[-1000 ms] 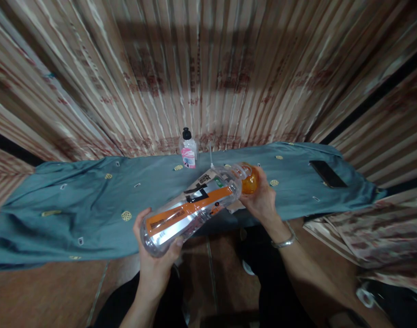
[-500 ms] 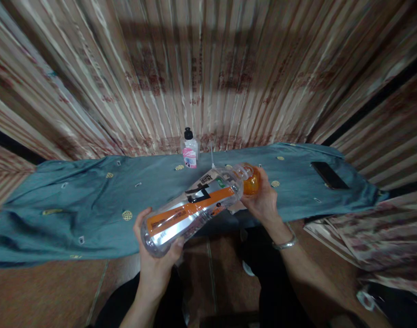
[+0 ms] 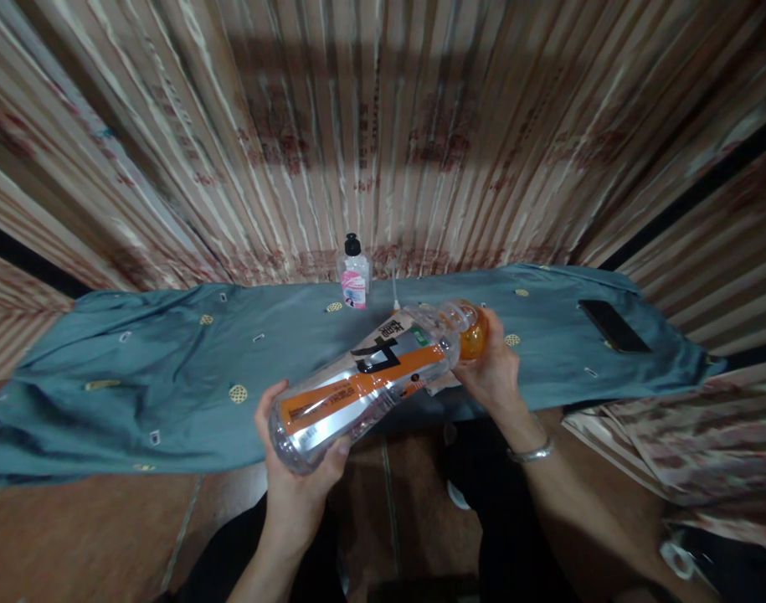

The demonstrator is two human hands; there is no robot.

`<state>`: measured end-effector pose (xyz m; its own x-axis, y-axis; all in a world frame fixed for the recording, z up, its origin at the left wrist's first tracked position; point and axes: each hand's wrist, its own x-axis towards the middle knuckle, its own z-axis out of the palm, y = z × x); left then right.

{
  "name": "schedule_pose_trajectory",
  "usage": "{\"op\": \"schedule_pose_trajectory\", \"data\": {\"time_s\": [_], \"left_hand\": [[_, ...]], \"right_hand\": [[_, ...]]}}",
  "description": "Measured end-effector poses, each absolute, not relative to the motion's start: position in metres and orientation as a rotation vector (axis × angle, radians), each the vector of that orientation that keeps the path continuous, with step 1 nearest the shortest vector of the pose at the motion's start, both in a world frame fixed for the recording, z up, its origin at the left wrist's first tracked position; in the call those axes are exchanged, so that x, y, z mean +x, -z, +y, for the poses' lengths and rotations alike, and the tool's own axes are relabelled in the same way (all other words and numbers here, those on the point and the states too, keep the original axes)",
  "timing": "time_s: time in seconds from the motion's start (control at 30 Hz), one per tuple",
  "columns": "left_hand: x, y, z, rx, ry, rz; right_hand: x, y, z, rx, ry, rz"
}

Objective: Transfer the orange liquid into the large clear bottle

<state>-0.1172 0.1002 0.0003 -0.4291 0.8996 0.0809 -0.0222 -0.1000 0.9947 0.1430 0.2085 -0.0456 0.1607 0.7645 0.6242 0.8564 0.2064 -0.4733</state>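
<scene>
I hold a large clear plastic bottle (image 3: 363,381) with an orange and silver label, tilted nearly on its side over the near edge of a table. My left hand (image 3: 300,477) is wrapped round its base, low and to the left. My right hand (image 3: 492,368) is closed round the orange cap (image 3: 471,331) at the neck, up and to the right. A silver bracelet sits on my right wrist.
A teal cloth (image 3: 137,368) with small patches covers the long table. A small bottle with a black cap and pink label (image 3: 353,276) stands at the back by the striped curtain. A dark phone (image 3: 613,326) lies at the right end. My legs show below.
The bottle and both hands keep the same grip; everything has shifted slightly right and up in view as my head moved.
</scene>
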Motion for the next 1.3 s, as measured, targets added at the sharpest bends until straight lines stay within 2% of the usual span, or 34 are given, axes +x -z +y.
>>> {"op": "schedule_pose_trajectory", "data": {"time_s": [0.8, 1.3], "left_hand": [[-0.1169, 0.0019, 0.0985, 1.079, -1.637, 1.472], [-0.1179, 0.0009, 0.0989, 1.105, -1.617, 1.491]], "right_hand": [[0.1472, 0.0484, 0.2071, -1.587, 0.209, -1.626], [0.1456, 0.0460, 0.2069, -1.594, 0.125, -1.610]]}}
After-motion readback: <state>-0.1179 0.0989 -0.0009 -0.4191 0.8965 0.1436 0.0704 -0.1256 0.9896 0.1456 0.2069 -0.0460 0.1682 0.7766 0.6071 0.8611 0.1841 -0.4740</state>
